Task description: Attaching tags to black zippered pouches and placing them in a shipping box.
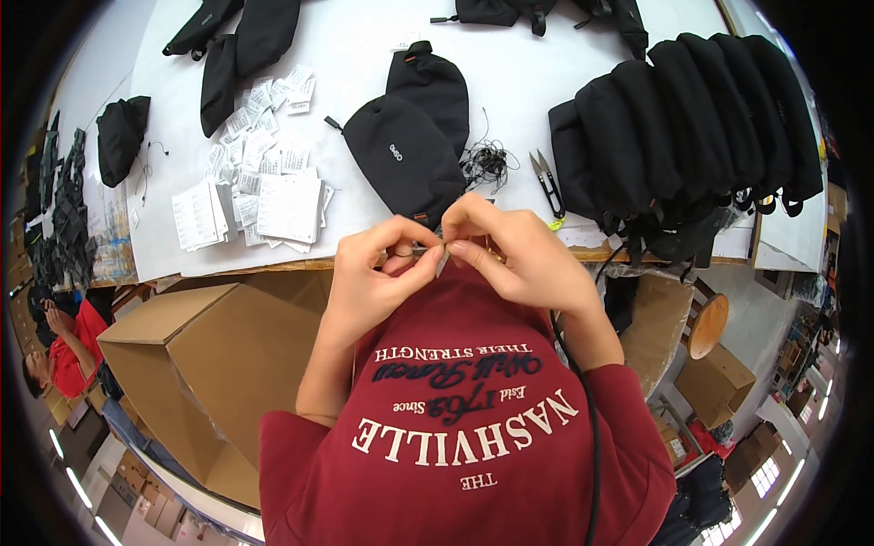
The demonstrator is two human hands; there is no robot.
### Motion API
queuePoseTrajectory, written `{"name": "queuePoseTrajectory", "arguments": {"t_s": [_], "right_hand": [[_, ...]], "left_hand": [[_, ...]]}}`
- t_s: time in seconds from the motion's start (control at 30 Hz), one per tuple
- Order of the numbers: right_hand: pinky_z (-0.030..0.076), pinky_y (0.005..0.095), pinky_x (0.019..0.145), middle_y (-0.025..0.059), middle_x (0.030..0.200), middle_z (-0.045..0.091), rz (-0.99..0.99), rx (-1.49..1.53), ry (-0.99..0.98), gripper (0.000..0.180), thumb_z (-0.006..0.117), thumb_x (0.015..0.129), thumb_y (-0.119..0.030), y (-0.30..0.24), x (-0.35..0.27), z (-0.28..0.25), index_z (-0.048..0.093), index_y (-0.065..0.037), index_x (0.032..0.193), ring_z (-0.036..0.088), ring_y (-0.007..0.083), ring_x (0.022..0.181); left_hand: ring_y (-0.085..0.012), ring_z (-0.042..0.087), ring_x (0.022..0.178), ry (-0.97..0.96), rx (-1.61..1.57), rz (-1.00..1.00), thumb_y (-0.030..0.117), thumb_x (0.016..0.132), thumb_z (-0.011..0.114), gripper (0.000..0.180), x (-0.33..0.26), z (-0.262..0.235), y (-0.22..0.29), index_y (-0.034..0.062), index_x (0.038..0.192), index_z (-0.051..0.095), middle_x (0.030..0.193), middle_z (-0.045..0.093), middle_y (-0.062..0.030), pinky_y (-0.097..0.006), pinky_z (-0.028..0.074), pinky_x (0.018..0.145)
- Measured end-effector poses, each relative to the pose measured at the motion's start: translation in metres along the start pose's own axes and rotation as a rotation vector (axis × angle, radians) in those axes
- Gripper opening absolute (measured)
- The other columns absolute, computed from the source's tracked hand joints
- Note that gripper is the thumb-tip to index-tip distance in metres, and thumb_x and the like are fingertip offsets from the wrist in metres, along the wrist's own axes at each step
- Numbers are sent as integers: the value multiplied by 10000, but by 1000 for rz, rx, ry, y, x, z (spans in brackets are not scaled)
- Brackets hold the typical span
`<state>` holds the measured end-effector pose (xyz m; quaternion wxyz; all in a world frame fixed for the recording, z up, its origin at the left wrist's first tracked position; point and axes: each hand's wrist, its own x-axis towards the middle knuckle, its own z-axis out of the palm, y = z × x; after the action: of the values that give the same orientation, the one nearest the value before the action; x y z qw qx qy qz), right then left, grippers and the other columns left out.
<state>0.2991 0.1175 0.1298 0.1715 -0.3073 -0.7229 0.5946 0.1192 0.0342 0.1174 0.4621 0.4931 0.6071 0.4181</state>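
We view a white-topped table [523, 100] with a brown front edge. At left we find a limp black pouch [123, 141]; beyond it, toward the far side, several dark bags [259, 41]. Before these we note a loose heap of printed white slips [259, 141], with two neater paper stacks [289, 207] at its near side. Centrally we observe two overlapping black bags [401, 150], the front one reaching toward the near edge. Just right of them lie tangled black threads [487, 164], then dark snips [548, 182], and a leaning row of stuffed black bags [692, 127].
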Motion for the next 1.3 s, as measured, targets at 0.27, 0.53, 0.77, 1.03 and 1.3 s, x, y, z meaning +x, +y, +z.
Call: {"name": "queuePoseTrajectory", "arguments": {"t_s": [0.27, 0.53, 0.77, 1.03, 1.3], "right_hand": [[375, 442, 988, 178, 1227, 517, -278, -703, 133, 442, 735, 752, -280, 45, 54, 45, 541, -51, 1077, 447, 361, 1198], [483, 379, 863, 145, 1021, 632, -118, -715, 192, 340, 675, 790, -175, 53, 57, 36, 552, -46, 1079, 591, 321, 1051], [512, 341, 648, 120, 834, 671, -153, -347, 226, 122, 636, 848, -98, 6, 25, 14, 591, -8, 918, 659, 287, 738], [488, 361, 574, 127, 774, 651, -152, -229, 164, 136, 648, 833, -119, -2, 15, 20, 561, -22, 874, 633, 316, 668], [504, 313, 619, 143, 797, 664, -65, -132, 125, 127, 638, 840, -85, -1, 12, 23, 591, 9, 911, 661, 279, 701]], "left_hand": [[-138, 433, 522, -366, 124, 91, 25, 734, 702, 96, -18, 13, -1, 34, 809, 644, 609, 465, -37, -281, 365, 503], [-265, 560, 919, -142, 103, 319, 51, 745, 695, 167, -14, 3, -15, 56, 889, 611, 980, 599, -101, -348, 441, 826], [-264, 453, 1113, 265, 711, 426, 132, 684, 772, 415, 6, -21, -42, 117, 1063, 604, 1115, 566, -44, -406, 294, 962], [-189, 539, 952, 349, 771, 653, 60, 587, 742, 303, 0, -23, -47, 137, 876, 694, 945, 637, 35, -339, 335, 869], [-167, 564, 948, 315, 818, 676, 56, 616, 711, 277, -1, -24, -43, 111, 887, 689, 938, 655, 37, -329, 346, 877]]}}
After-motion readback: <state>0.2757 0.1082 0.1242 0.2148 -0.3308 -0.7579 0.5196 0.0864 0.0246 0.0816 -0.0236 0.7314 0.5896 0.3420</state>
